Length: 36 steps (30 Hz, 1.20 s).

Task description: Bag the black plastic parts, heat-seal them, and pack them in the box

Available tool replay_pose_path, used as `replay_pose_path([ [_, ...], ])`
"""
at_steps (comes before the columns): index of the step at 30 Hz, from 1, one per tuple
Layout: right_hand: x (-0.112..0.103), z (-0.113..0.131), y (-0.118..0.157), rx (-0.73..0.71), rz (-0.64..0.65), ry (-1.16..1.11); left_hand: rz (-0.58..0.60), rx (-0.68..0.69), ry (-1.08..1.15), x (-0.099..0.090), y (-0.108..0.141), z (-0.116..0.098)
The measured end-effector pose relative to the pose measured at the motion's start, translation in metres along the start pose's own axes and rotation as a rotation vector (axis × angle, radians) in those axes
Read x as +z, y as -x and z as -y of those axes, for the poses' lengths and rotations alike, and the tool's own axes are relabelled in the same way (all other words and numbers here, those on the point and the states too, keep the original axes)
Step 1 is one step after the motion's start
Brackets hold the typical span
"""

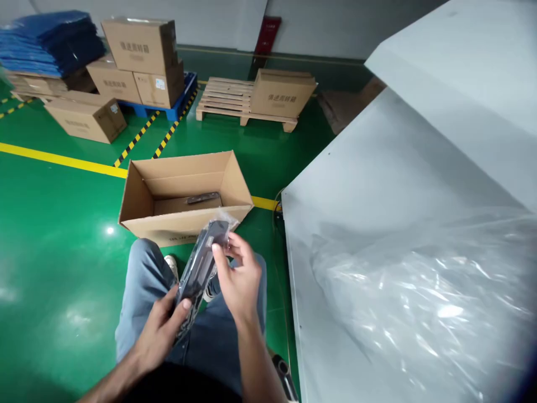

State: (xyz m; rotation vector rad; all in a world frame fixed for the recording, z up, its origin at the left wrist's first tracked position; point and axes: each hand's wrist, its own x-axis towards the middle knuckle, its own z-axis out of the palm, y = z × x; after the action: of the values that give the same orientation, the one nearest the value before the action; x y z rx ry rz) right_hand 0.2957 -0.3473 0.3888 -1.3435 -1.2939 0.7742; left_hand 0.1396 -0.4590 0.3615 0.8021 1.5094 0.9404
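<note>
A long dark part in a clear plastic bag is held slantwise above my lap. My left hand grips its lower end, thumb on top. Near the upper end, my right hand pinches the bag, thumb on the front face and fingers behind the edge. Beyond the held part, an open cardboard box stands on the floor. Inside that box, a similar dark wrapped part lies on a cardboard surface.
To the right is a large grey-white surface with clear plastic sheeting on it. Closed cartons, a wooden pallet and stacked blue sheets stand farther back on the green floor.
</note>
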Motion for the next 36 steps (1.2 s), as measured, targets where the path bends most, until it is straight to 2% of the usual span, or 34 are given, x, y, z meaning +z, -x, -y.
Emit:
replay_pose_path([
  [2, 0.008, -0.001, 0.002, 0.018, -0.065, 0.006, 0.021, 0.018, -0.028, 0.005, 0.005, 0.003],
  [5, 0.009, -0.005, 0.001, 0.128, -0.136, -0.058, -0.013, 0.007, 0.026, 0.006, 0.009, 0.002],
  [9, 0.007, -0.009, -0.002, 0.295, -0.11, -0.245, 0.011, -0.145, 0.193, 0.006, 0.01, -0.009],
  [11, 0.007, -0.011, -0.004, 0.327, -0.106, -0.321, 0.06, -0.225, 0.238, 0.005, 0.007, -0.015],
  [13, 0.008, -0.013, -0.007, 0.324, -0.119, -0.351, 0.085, -0.245, 0.239, 0.004, 0.001, -0.02],
  [15, 0.007, -0.014, -0.007, 0.301, -0.125, -0.33, 0.048, -0.169, 0.205, 0.002, -0.007, -0.022],
  [18, 0.008, -0.011, 0.003, 0.279, -0.095, -0.257, -0.085, 0.015, 0.135, 0.0, -0.016, -0.02],
  [21, 0.016, -0.002, 0.025, 0.257, 0.042, -0.179, -0.149, 0.135, 0.038, 0.001, -0.019, -0.016],
  [24, 0.027, 0.003, 0.046, 0.213, 0.208, -0.144, -0.154, 0.159, -0.029, 0.004, -0.018, -0.014],
  [27, 0.033, 0.0, 0.051, 0.159, 0.179, -0.061, -0.142, 0.151, -0.071, 0.006, -0.018, -0.015],
  [30, 0.028, -0.007, 0.046, 0.108, 0.125, 0.04, -0.146, 0.166, -0.116, 0.007, -0.02, -0.02],
  [33, 0.02, -0.017, 0.046, 0.12, 0.168, 0.04, -0.16, 0.211, -0.114, 0.011, -0.024, -0.022],
  [36, 0.024, -0.042, 0.044, 0.135, 0.287, -0.003, -0.179, 0.31, -0.062, 0.017, -0.04, -0.019],
])
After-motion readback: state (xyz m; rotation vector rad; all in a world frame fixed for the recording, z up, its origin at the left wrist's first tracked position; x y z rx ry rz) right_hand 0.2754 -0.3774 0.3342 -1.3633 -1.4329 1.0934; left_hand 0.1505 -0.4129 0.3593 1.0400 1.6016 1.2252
